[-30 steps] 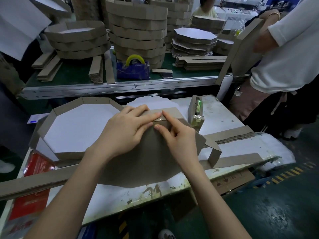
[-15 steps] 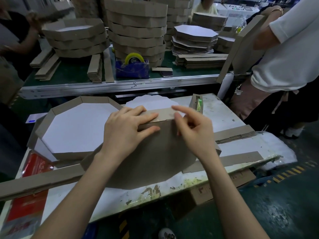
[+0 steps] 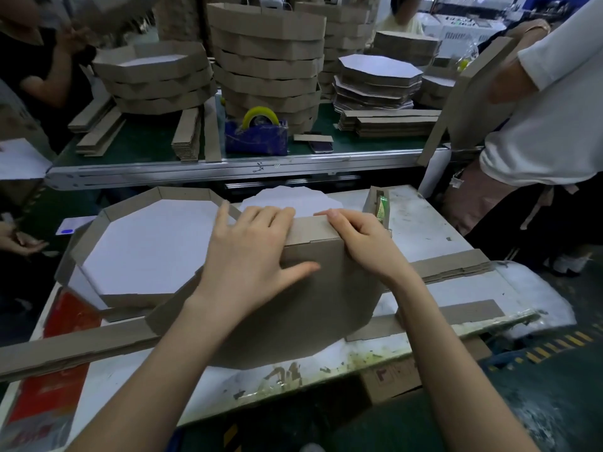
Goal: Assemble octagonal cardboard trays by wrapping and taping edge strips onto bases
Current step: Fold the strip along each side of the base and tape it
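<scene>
Pressing flat on the brown octagonal base (image 3: pixel 293 321), my left hand (image 3: pixel 248 256) has straight, spread fingers and holds nothing. Just beside it my right hand (image 3: pixel 362 243) curls its fingers over the edge strip (image 3: pixel 310 228), which runs left-right along the base's far side. The small tape dispenser (image 3: pixel 380 203) sits just beyond, so I judge the right hand nearer to it.

Your worktop (image 3: pixel 424 230) was white, scuffed, and stained with yellowish residue along its near edge. Behind it ran a second bench (image 3: pixel 146 141) with a green surface and a pale metal rail (image 3: pixel 228 172) along its front. The floor (image 3: pixel 538 412) to your right was dark green and glossy, marked with a yellow-and-black hazard stripe (image 3: pixel 554 345). Pale machinery (image 3: pixel 463 27) stood in the bright far corner.
</scene>
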`<state>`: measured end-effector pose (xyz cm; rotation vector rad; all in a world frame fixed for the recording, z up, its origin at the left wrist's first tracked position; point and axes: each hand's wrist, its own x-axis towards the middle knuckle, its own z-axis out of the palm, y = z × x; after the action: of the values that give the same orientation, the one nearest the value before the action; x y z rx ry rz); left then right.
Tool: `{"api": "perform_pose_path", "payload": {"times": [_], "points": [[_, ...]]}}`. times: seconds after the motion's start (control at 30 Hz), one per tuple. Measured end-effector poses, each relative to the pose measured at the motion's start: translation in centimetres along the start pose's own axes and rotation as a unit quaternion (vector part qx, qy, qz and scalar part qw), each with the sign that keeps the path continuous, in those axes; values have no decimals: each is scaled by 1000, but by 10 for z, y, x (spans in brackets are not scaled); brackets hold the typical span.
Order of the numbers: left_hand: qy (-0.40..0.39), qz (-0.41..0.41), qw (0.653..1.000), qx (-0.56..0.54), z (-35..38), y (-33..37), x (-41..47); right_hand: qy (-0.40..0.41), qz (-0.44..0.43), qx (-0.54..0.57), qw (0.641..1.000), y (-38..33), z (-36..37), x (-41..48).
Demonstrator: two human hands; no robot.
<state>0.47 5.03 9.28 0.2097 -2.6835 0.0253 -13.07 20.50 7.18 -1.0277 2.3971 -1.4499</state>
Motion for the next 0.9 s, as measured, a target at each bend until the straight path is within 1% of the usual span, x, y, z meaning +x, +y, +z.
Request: {"api": "perform_pose_path", "payload": {"times": [0.07, 0.13, 0.2, 0.3, 0.4, 0.47, 0.53, 0.6, 0.63, 0.73, 0.8, 0.9], "points": [[-20, -5, 999, -29, 3, 13, 14, -5, -21, 12, 1000, -2, 1, 1], [-52, 13, 999, -2, 10, 22, 26, -15, -31, 7, 999, -2, 1, 2], [-62, 26, 997, 28, 15, 23, 31, -21, -10, -3, 1000, 0, -5, 4], [-33, 14, 999, 7, 12, 13, 28, -41, 33, -40, 998, 6, -21, 5], [46, -13, 994, -99, 8, -1, 17, -67, 26, -77, 994, 1, -41, 11], [78, -35, 983, -163, 12, -9, 8, -83, 6, -99, 992, -9, -53, 17], [79, -64, 972, -211, 21, -16, -6, -138, -12, -127, 982, -21, -60, 23], [68, -96, 964, -239, 33, -24, -22, -203, -6, -140, 969, -30, -56, 27], [64, -111, 960, -250, 39, -28, -30, -221, -2, -149, 964, -32, -52, 28], [69, -134, 948, -280, 49, -42, -48, -235, 1, -157, 959, -35, -38, 31], [67, -140, 948, -278, 47, -49, -51, -231, -8, -152, 961, -37, -30, 32], [73, -111, 954, -267, 34, -47, -45, -207, -25, -140, 968, -42, -24, 34]]}}
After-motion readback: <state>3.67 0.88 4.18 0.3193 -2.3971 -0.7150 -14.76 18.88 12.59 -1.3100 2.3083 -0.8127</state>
